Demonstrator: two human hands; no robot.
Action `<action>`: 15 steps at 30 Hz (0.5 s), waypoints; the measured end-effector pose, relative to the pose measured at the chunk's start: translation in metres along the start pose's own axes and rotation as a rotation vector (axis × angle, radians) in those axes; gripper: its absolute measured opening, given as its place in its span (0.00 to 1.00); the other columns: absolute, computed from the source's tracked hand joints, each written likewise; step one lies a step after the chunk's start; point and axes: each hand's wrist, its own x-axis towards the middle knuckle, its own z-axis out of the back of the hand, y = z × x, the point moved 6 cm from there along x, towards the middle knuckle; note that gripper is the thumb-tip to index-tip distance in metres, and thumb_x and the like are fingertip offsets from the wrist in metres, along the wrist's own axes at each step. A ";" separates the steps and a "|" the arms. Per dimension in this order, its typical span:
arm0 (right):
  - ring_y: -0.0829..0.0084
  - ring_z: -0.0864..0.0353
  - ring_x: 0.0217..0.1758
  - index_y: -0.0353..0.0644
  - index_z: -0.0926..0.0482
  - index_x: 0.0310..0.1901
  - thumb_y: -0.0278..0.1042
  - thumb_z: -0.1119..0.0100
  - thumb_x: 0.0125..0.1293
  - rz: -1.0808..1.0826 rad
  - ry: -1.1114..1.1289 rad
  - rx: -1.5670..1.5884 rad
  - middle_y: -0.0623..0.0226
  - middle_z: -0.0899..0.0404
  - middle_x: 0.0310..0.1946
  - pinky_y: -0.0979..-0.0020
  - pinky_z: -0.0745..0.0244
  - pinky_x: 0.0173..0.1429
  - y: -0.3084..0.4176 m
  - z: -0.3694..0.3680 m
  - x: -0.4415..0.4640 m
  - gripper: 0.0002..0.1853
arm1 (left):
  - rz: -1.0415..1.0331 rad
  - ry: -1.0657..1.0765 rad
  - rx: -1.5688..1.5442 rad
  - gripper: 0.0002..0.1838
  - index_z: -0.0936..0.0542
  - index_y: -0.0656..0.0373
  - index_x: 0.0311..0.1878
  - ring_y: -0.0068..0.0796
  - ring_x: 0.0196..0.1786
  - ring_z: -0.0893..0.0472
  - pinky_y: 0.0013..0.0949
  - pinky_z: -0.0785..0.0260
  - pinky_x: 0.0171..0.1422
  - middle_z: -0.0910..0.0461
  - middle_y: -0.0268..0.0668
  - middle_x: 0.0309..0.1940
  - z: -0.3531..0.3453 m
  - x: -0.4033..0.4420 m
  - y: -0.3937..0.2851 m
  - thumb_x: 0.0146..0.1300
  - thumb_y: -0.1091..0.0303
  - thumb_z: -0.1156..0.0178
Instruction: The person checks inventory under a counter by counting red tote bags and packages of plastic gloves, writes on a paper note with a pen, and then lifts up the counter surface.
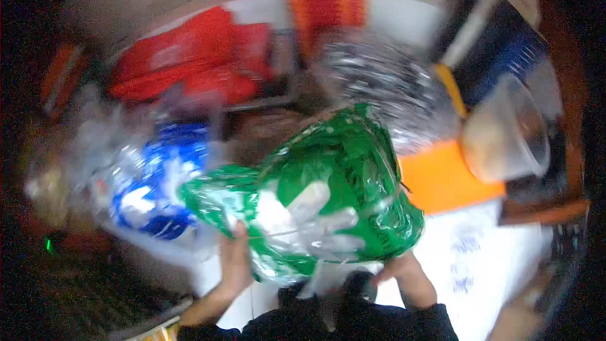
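One green bag [341, 183] is held before the body. Left hand [235, 260]: fingers grasping its lower left side. Right hand [407, 273]: at its lower right edge; whether the fingers clench cannot be told. Blue packet [167, 180] at left; orange sheet [445, 180] and translucent tub [495, 136] at right.

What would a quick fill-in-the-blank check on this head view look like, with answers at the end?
1. The bag in the left hand, with the right hand at its lower edge, is coloured ____.
2. The shiny packet just left of that bag is mostly ____ with white patches.
3. The flat sheet partly covered in view by the clear tub is coloured ____.

Missing words: green; blue; orange.
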 end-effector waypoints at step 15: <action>0.55 0.27 0.41 0.37 0.32 0.46 0.29 0.45 0.50 0.017 -0.293 -0.714 0.48 0.36 0.47 0.66 0.29 0.43 -0.018 0.043 -0.110 0.19 | -0.207 1.046 -0.012 0.54 0.61 0.60 0.61 0.46 0.60 0.49 0.44 0.35 0.53 0.60 0.50 0.57 -0.180 -0.067 -0.036 0.39 0.56 0.33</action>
